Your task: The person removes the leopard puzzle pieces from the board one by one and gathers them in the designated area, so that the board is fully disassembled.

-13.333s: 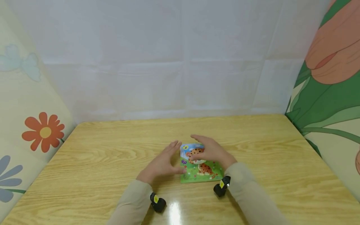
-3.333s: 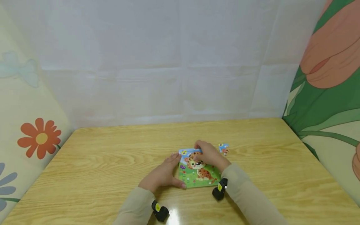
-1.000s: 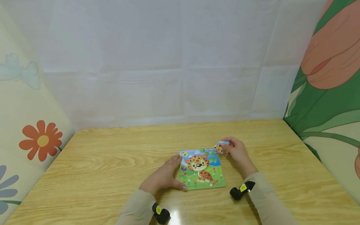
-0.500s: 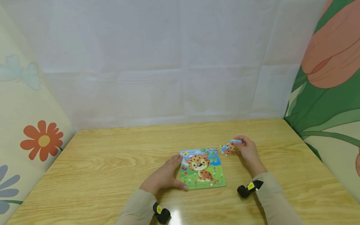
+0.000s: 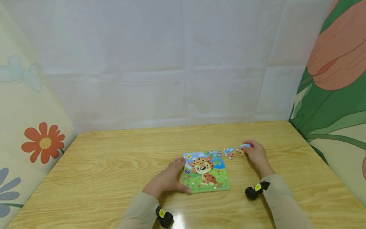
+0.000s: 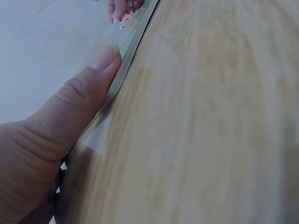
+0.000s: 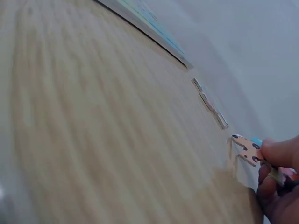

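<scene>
A square jigsaw puzzle board (image 5: 208, 187) with a spotted leopard cub on grass lies mid-table. My left hand (image 5: 165, 178) rests along its left side, fingers near the top corner and thumb at the lower one; in the left wrist view the thumb (image 6: 77, 102) lies against the board's edge. To the right of the board, my right hand (image 5: 258, 156) pinches a spotted puzzle piece (image 7: 247, 148) between thumb and fingers, close over the table. Just left of that hand, a loose blue-and-yellow puzzle piece (image 5: 229, 152) lies flat near the board's upper right corner.
The wood-grain table (image 5: 114, 159) runs back to a white cloth backdrop (image 5: 154, 92). Flower-patterned panels (image 5: 43, 178) stand at both sides. A small black camera (image 5: 164, 218) sits on each wrist, over beige sleeves.
Over the last second my right hand has carried the pinched piece rightward from the board's upper right corner, past the loose piece, and lowered it slightly. My left hand has stayed at the board.
</scene>
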`<state>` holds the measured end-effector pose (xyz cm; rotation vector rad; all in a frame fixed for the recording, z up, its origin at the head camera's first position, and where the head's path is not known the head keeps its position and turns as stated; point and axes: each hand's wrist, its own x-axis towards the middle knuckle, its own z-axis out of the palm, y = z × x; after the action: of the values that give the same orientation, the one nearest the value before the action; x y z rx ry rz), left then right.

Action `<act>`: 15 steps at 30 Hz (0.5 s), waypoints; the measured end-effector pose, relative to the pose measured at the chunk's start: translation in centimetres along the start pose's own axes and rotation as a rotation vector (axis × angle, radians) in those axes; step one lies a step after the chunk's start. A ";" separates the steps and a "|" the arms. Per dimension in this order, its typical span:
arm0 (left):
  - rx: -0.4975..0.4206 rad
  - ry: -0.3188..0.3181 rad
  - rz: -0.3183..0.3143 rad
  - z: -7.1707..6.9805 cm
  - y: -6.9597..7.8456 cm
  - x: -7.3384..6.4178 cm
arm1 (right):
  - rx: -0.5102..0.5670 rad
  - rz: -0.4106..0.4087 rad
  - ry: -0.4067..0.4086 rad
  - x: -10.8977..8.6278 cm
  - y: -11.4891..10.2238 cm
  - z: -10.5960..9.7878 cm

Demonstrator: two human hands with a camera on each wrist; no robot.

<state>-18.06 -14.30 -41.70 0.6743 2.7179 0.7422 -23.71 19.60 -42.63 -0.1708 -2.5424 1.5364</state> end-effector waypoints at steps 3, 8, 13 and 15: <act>0.004 0.003 0.000 0.0 0.0 0.0 | -0.102 0.016 -0.049 0.2 -0.3 -0.1; 0.010 0.005 -0.001 0.0 0.0 0.0 | -0.222 0.010 -0.066 0.5 -0.6 0.0; 0.007 0.000 -0.005 -0.1 0.1 0.0 | -0.311 -0.046 -0.036 0.6 -0.3 0.3; 0.007 -0.001 -0.006 -0.1 0.1 0.0 | -0.337 -0.069 -0.027 0.6 -0.2 0.3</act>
<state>-18.06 -14.25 -41.56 0.6674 2.7216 0.7307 -24.36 19.37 -42.59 -0.1017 -2.7793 1.0834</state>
